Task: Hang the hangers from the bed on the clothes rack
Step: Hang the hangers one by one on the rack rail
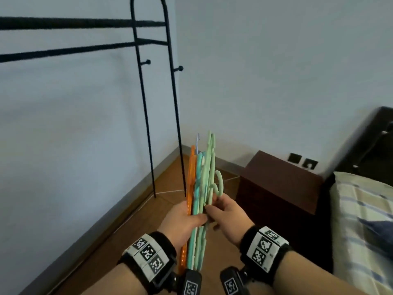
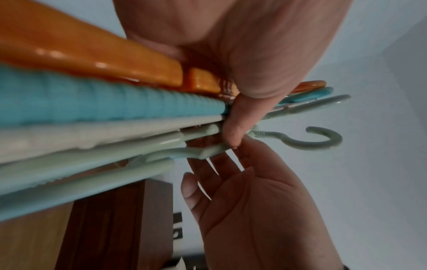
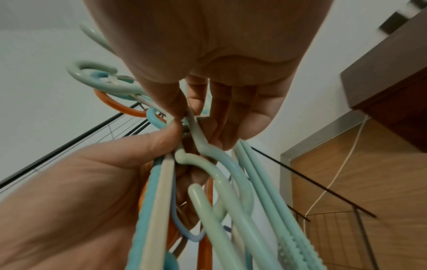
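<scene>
My left hand [image 1: 187,218] grips a bundle of hangers [image 1: 198,188] upright in front of me: orange [image 2: 92,54], teal [image 2: 92,102] and pale green [image 2: 80,164] ones, with the thumb [image 2: 232,126] pressed across them. My right hand [image 1: 215,206] meets the bundle from the right. Its thumb [image 3: 166,98] and fingers [image 3: 231,113] pinch the neck of the outermost pale green hanger [image 3: 201,144], just below its hook [image 1: 219,184]. The black clothes rack [image 1: 146,124] stands ahead on the left, its two bars [image 1: 74,23] bare at head height.
A dark brown nightstand [image 1: 276,182] stands against the wall at right, with wall sockets [image 1: 302,160] behind it. The bed [image 1: 361,220] with striped bedding fills the right edge. Wooden floor [image 1: 131,226] runs to the corner; a white cable [image 1: 170,191] lies by the rack's feet.
</scene>
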`<state>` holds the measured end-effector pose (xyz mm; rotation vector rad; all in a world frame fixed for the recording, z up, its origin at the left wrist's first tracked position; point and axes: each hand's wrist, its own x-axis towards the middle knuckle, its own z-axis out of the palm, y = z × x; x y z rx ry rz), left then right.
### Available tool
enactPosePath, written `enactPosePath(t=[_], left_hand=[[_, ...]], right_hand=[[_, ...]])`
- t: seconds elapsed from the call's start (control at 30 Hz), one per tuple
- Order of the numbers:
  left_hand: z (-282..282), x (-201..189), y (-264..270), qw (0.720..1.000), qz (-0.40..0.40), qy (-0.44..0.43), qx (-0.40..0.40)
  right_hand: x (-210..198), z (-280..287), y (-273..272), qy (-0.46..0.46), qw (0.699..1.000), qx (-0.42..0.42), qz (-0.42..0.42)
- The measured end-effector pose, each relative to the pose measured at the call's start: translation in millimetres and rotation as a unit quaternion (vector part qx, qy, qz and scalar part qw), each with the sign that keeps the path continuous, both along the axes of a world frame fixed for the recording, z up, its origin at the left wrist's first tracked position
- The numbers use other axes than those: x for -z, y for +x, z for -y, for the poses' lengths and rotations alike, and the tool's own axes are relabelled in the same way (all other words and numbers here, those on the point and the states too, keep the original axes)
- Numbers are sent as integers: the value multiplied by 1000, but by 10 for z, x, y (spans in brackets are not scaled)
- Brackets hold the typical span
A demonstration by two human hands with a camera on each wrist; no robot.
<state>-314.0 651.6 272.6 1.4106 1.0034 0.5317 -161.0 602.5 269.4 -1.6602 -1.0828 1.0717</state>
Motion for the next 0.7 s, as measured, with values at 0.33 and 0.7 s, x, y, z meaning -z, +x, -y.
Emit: enactPosePath(t=[0.33, 0.7], left_hand=[[-1187, -117, -581, 980, 30, -10, -195], [-2513, -756, -302, 912, 45, 0, -407]], right_hand=[[-152, -1763, -201, 11, 993, -64, 100], [-1040, -4307, 345, 105, 975, -131, 142]])
